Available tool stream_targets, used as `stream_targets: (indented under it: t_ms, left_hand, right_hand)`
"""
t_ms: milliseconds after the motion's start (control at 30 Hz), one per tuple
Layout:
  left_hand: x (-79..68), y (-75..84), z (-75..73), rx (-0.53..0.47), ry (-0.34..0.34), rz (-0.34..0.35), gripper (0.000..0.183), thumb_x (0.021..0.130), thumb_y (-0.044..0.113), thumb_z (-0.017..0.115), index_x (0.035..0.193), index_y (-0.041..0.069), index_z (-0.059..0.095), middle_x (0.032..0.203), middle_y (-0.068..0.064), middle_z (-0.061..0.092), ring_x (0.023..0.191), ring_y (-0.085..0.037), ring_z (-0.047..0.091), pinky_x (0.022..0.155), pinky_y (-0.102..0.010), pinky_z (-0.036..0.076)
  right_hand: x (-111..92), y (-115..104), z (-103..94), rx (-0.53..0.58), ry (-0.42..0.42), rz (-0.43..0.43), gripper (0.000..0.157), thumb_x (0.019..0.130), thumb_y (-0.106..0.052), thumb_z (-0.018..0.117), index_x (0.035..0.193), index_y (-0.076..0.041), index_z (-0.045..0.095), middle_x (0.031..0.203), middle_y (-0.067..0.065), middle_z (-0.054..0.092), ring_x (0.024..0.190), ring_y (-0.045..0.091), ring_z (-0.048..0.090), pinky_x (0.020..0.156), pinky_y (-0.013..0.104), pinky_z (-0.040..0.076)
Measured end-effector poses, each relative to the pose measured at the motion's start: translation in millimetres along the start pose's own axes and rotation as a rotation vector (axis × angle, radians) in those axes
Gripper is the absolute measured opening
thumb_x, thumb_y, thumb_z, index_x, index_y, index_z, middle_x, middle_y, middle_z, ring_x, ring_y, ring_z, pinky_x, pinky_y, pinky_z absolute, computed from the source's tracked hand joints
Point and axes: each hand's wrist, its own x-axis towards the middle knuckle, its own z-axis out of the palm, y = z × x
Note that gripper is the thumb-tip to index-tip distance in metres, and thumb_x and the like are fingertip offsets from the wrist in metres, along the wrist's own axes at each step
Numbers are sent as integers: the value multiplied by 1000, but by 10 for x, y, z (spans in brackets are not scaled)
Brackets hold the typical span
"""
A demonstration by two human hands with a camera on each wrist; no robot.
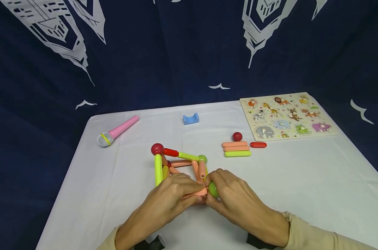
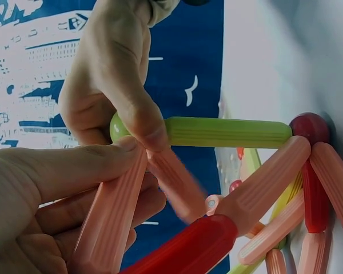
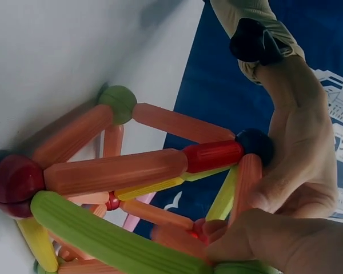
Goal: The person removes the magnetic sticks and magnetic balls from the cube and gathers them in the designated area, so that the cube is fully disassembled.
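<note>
Your left hand (image 1: 173, 192) pinches one ribbed salmon-coloured stick (image 1: 199, 192); your right hand (image 1: 234, 196) holds the smooth green ball (image 1: 213, 190) beside it. The frame of colourful sticks and balls (image 1: 158, 170) is on the white-covered bench (image 1: 301, 177), at ten o'clock from your right hand.

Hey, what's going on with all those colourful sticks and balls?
Someone is working on a stick-and-ball frame. The right hand grips a green ball, and the left hand pinches an orange stick with its end close by. I can't tell whether the two are joined. A red ball and some loose sticks lie apart on the table.
</note>
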Motion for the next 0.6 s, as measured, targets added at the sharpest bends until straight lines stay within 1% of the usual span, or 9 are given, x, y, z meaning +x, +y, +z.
stream_targets:
  t_ms: [167, 267, 367, 433, 533, 600]
  left_hand:
    - [-4, -8, 8, -10, -1, 11, 25, 82, 11, 79, 108, 9, 77, 102, 5, 73, 95, -5, 64, 88, -17, 49]
    - [-2, -14, 14, -18, -1, 16, 23, 83, 11, 78, 106, 10, 77, 99, 6, 73, 91, -3, 63, 85, -15, 49]
    - [-2, -13, 13, -28, 5, 10, 26, 83, 10, 78, 109, 9, 76, 103, 5, 73, 96, -4, 65, 87, -16, 49]
    - [-1, -12, 12, -40, 9, 7, 29, 83, 9, 78, 111, 8, 75, 106, 3, 73, 100, -5, 65, 89, -17, 50]
    - [-4, -13, 10, -41, 14, 0, 31, 82, 9, 78, 113, 7, 75, 110, 2, 72, 104, -6, 65, 91, -20, 50]
    - [-1, -11, 9, -37, 16, -4, 31, 81, 8, 79, 112, 8, 75, 109, 3, 72, 103, -6, 65, 92, -21, 50]
  right_hand:
    - [7, 13, 16, -2, -10, 7, 26, 73, -11, 81, 91, -9, 62, 79, -8, 53, 65, 3, 45, 51, 14, 40]
    - [15, 23, 12, 41, -34, 35, 25, 74, -11, 81, 91, -10, 62, 79, -10, 52, 65, 2, 45, 52, 15, 41]
    - [21, 35, -1, 119, -48, 70, 19, 80, -8, 75, 92, -12, 61, 78, -11, 51, 64, 2, 45, 52, 16, 41]
    - [27, 39, -11, 162, -37, 79, 16, 84, -7, 70, 94, -14, 60, 80, -12, 53, 64, 1, 45, 53, 17, 41]
    - [43, 39, -34, 185, -28, 85, 12, 90, -10, 65, 97, -16, 59, 85, -13, 55, 65, 1, 47, 53, 17, 43]
    - [59, 37, -60, 177, -53, 102, 9, 93, -15, 65, 99, -18, 59, 90, -14, 55, 69, 2, 49, 57, 17, 44]
